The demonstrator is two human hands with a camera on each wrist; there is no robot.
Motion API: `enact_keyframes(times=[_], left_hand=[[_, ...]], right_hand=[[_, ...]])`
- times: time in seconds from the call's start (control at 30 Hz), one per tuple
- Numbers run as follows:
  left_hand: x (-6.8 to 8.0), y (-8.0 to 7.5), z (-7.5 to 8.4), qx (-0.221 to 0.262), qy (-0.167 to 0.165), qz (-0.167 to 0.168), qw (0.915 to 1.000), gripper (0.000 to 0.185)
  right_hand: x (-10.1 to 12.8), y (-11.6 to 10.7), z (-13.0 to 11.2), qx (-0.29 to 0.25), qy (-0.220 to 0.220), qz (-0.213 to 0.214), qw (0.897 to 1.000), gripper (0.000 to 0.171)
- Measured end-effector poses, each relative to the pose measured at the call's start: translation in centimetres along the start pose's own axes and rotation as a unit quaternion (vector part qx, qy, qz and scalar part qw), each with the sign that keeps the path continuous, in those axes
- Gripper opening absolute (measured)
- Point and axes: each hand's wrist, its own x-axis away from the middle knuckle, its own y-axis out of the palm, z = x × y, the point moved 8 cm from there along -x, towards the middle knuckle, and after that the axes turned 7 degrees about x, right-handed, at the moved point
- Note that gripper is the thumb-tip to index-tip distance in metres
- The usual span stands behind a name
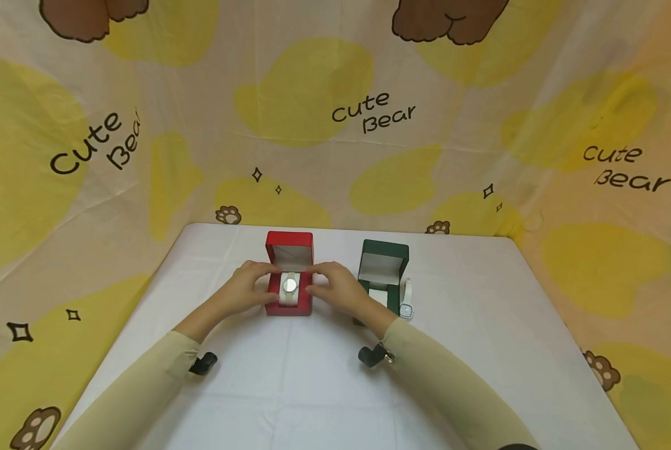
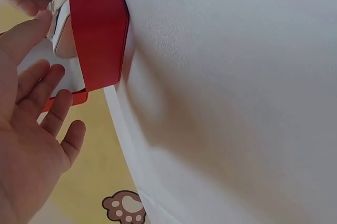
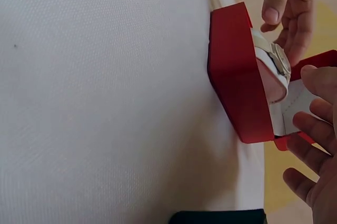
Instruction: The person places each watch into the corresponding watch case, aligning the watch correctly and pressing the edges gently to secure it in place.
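An open red box (image 1: 289,307) stands on the white table (image 1: 312,387), its lid upright. A round-faced watch (image 1: 289,285) lies on the white cushion inside it. My left hand (image 1: 249,286) flanks the box on the left and my right hand (image 1: 336,289) on the right, fingertips at the lid's side edges and thumbs by the base. In the left wrist view the left hand (image 2: 37,97) has straight, spread fingers beside the red box (image 2: 97,29). The right wrist view shows the right hand (image 3: 316,145) relaxed next to the lid, with the watch (image 3: 277,58) on its cushion.
An open dark green box (image 1: 384,275) stands just right of my right hand, a second watch (image 1: 407,303) lying flat beside it. A bear-print cloth (image 1: 335,125) hangs behind and around the table. Bare tabletop lies in front of the boxes.
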Motion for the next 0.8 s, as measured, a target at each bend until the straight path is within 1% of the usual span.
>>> enact_keyframes(times=[0.07, 0.27, 0.33, 0.5, 0.6, 0.8], left_hand=[[0.3, -0.4, -0.2, 0.011, -0.005, 0.003, 0.9999, 0.061], [1.0, -1.6, -0.5, 0.038, 0.009, 0.020, 0.9991, 0.061], [1.1, -2.0, -0.7, 0.040, 0.006, 0.023, 0.9989, 0.060], [1.3, -3.0, -1.2, 0.040, -0.010, 0.031, 0.9986, 0.056], [1.4, -3.5, -1.6, 0.043, -0.017, 0.040, 0.9981, 0.056], [1.1, -4.1, -2.9, 0.044, -0.042, 0.064, 0.9961, 0.060]], right_hand=[[0.1, -0.3, 0.2, -0.005, 0.004, 0.008, 1.000, 0.044], [0.3, -1.1, 0.7, -0.030, 0.015, 0.029, 0.999, 0.044], [0.4, -1.4, 0.8, -0.034, 0.017, 0.039, 0.999, 0.045], [0.3, -2.0, 1.0, -0.042, 0.015, 0.064, 0.997, 0.043], [0.1, -2.2, 1.0, -0.054, 0.017, 0.072, 0.996, 0.043], [-0.4, -2.6, 1.3, -0.075, 0.036, 0.092, 0.992, 0.046]])
